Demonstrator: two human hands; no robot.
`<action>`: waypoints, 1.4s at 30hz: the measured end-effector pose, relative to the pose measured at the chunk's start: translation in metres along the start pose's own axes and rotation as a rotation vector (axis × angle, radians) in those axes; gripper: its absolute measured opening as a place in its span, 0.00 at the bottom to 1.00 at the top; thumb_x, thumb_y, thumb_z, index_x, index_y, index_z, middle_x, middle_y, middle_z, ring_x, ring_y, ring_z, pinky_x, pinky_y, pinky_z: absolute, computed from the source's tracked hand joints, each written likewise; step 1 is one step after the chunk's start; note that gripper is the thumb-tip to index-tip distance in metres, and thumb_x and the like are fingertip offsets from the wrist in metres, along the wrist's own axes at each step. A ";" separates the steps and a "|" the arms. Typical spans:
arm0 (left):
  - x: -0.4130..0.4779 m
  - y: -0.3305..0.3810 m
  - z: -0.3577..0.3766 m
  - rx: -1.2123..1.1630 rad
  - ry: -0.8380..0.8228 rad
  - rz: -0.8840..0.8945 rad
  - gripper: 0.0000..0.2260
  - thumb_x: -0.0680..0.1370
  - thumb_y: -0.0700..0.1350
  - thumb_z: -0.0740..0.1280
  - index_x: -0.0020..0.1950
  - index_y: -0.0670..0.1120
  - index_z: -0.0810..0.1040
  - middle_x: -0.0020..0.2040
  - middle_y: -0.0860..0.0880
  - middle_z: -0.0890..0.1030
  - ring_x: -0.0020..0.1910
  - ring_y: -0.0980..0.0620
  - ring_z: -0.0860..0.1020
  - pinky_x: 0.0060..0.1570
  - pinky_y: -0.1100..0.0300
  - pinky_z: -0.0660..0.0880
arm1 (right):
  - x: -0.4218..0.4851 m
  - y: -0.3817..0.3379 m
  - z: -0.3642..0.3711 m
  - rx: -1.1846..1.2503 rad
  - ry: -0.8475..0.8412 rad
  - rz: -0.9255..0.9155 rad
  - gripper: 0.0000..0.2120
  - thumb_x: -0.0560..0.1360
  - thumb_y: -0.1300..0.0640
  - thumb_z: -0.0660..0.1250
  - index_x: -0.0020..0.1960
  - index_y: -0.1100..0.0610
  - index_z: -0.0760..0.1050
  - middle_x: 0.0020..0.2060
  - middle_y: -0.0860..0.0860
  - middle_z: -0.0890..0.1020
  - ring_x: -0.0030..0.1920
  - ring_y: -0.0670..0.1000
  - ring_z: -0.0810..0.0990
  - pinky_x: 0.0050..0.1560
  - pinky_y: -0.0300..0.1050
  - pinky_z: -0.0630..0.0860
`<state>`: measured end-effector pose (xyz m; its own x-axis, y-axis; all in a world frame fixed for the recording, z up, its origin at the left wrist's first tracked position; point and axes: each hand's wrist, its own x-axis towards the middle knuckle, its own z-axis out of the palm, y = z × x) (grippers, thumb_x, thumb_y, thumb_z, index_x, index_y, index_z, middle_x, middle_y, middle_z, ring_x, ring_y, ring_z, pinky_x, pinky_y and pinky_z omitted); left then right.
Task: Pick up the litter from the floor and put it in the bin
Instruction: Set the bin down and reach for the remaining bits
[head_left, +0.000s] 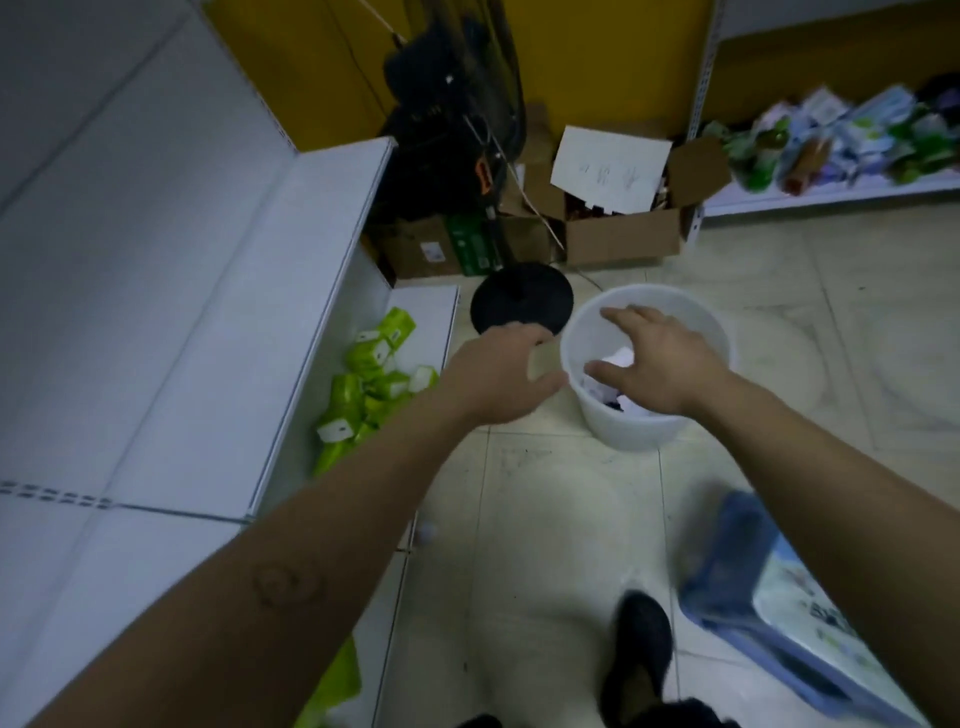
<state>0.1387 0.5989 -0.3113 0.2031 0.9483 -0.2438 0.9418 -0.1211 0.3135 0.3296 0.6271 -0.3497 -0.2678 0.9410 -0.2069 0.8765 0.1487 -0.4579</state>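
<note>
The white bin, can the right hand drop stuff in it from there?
Probably yes. The right hand is spread over the open top of the white bin, with nothing between them; the left hand is off to the side.

The right hand (660, 358) hides part of the litter (618, 358) in the bin (649, 431); a blue tray (769, 587) is blurred

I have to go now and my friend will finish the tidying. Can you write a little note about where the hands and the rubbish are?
Left hand: open, empty, just left of the white bin.
Right hand: open, empty, spread over the bin's mouth.
Done: crumpled paper litter lies inside the bin, which stands upright on the tiled floor.
Left: a small pale scrap lies by the shelf foot and may be litter; check it.
</note>
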 end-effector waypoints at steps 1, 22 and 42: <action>-0.009 -0.003 0.000 -0.011 0.016 0.017 0.27 0.76 0.58 0.65 0.72 0.47 0.67 0.69 0.46 0.72 0.67 0.46 0.69 0.65 0.51 0.68 | -0.008 -0.006 0.004 -0.005 0.000 0.007 0.36 0.73 0.38 0.64 0.76 0.50 0.57 0.75 0.54 0.63 0.69 0.60 0.66 0.66 0.59 0.66; -0.237 0.011 -0.093 -0.106 0.313 0.096 0.32 0.68 0.67 0.60 0.67 0.51 0.72 0.64 0.48 0.77 0.60 0.47 0.76 0.55 0.51 0.74 | -0.190 -0.174 -0.082 -0.247 0.159 -0.151 0.36 0.72 0.36 0.65 0.74 0.52 0.61 0.70 0.57 0.69 0.67 0.61 0.69 0.63 0.58 0.69; -0.283 -0.155 0.126 -0.393 0.036 -0.550 0.25 0.76 0.53 0.64 0.71 0.46 0.67 0.68 0.44 0.73 0.65 0.44 0.72 0.61 0.48 0.71 | -0.160 -0.176 0.150 -0.139 -0.354 -0.113 0.35 0.74 0.40 0.64 0.76 0.51 0.56 0.75 0.56 0.61 0.73 0.58 0.62 0.70 0.57 0.63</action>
<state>-0.0306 0.3119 -0.4067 -0.2932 0.8517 -0.4343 0.7368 0.4908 0.4650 0.1579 0.4048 -0.3654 -0.4655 0.7570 -0.4586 0.8730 0.3076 -0.3784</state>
